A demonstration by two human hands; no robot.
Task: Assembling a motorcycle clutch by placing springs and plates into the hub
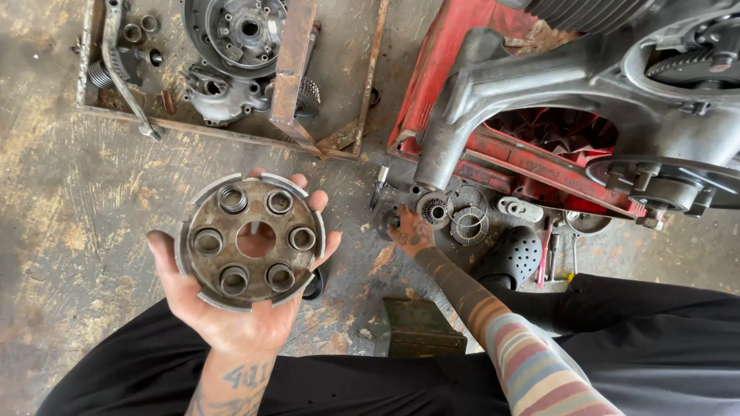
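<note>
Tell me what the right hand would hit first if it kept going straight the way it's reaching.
The right hand reaches away from the body toward loose parts on the floor. Straight on, it would probably first meet the small round bearing-like part just beyond its fingers, then the grey engine casing. Depth is hard to judge from above.

In front of me a rusty metal tray (324, 146) holds engine covers (239, 35); a grey engine casing (586, 85) sits on a red stand (532, 166).
</note>
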